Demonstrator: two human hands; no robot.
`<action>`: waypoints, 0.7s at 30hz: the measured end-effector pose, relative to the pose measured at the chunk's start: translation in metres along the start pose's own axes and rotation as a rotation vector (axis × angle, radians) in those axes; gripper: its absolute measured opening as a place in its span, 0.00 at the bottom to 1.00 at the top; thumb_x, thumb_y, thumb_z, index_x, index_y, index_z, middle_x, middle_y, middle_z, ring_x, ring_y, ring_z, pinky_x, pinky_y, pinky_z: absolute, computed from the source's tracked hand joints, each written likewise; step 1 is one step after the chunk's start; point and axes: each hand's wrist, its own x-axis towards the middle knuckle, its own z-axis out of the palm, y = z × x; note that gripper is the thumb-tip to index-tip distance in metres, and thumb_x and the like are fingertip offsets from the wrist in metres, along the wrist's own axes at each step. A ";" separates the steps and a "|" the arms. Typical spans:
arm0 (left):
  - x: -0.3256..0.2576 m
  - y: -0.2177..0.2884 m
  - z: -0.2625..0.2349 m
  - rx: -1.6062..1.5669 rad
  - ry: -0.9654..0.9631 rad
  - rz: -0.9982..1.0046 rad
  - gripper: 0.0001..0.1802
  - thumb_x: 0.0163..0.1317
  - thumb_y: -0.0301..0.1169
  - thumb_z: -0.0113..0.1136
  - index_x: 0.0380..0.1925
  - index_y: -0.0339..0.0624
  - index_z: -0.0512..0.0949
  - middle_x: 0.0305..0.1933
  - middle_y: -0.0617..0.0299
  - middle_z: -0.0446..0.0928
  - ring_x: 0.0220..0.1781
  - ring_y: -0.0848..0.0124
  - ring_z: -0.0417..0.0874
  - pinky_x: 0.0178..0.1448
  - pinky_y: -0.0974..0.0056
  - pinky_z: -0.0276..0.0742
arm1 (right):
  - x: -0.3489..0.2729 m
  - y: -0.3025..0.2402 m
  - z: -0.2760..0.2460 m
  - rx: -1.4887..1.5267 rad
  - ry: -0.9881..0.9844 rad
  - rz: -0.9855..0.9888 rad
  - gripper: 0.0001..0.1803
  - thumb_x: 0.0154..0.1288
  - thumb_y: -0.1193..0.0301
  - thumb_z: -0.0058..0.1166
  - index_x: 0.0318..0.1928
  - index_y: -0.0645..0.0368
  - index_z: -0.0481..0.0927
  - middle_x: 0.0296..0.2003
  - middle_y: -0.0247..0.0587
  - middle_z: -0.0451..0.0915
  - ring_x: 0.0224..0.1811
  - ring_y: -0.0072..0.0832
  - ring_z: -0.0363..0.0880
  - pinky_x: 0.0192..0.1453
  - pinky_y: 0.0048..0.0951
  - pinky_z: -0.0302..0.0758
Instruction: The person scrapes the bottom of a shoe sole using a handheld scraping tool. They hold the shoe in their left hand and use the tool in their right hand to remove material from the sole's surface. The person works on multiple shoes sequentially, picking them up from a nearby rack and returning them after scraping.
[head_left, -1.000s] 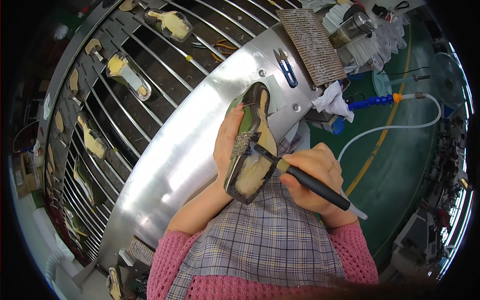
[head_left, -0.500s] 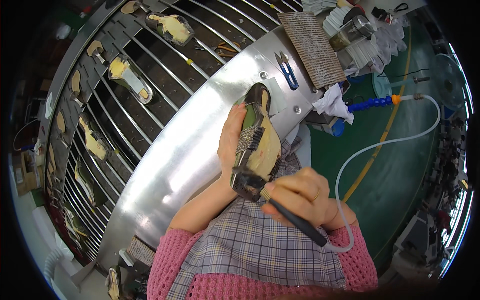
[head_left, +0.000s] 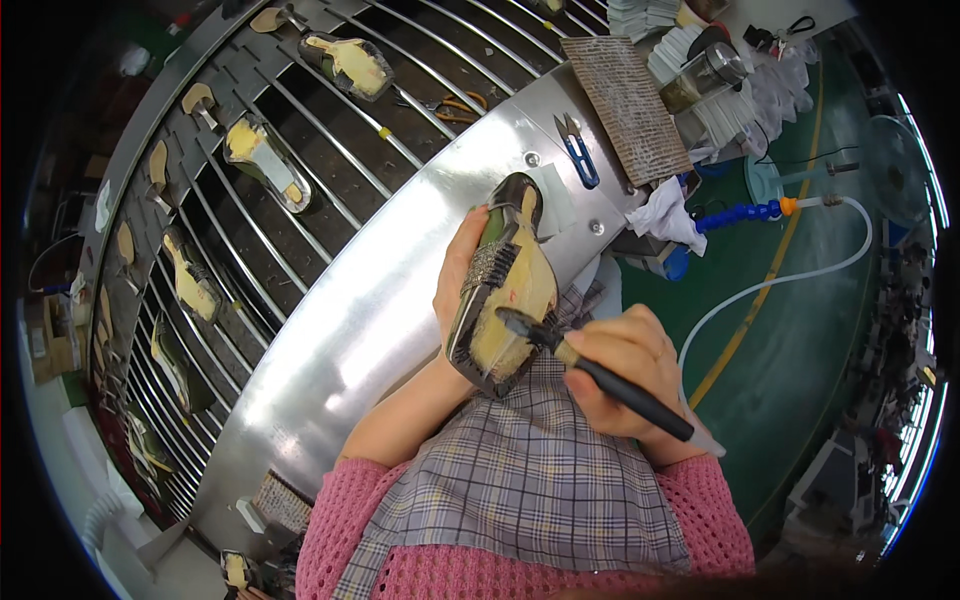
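My left hand (head_left: 458, 270) grips a shoe (head_left: 505, 285) turned sole-up, with a dark upper and a pale yellow bottom, over the curved metal bench (head_left: 370, 310). My right hand (head_left: 625, 375) holds a black-handled brush (head_left: 590, 370). The brush tip rests on the yellow bottom near the shoe's lower end. Both forearms wear pink knit sleeves over a plaid apron.
A curved rack of metal rods (head_left: 250, 200) carries several more shoes sole-up. Blue snips (head_left: 578, 155) and a brown ribbed board (head_left: 625, 105) lie on the bench. A white rag (head_left: 668, 215), a glass jar (head_left: 705, 75) and a white hose (head_left: 790, 275) sit to the right.
The brush has moved along the shoe's bottom, from the edge near the lower end up onto the yellow surface. My left hand has tilted the shoe slightly.
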 end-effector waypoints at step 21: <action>0.007 0.019 -0.027 0.278 -0.405 0.278 0.26 0.66 0.27 0.57 0.64 0.42 0.67 0.62 0.58 0.72 0.61 0.68 0.75 0.64 0.64 0.73 | 0.007 0.014 0.005 0.135 -0.013 -0.134 0.21 0.41 0.79 0.68 0.40 0.59 0.79 0.32 0.34 0.77 0.22 0.27 0.72 0.23 0.23 0.69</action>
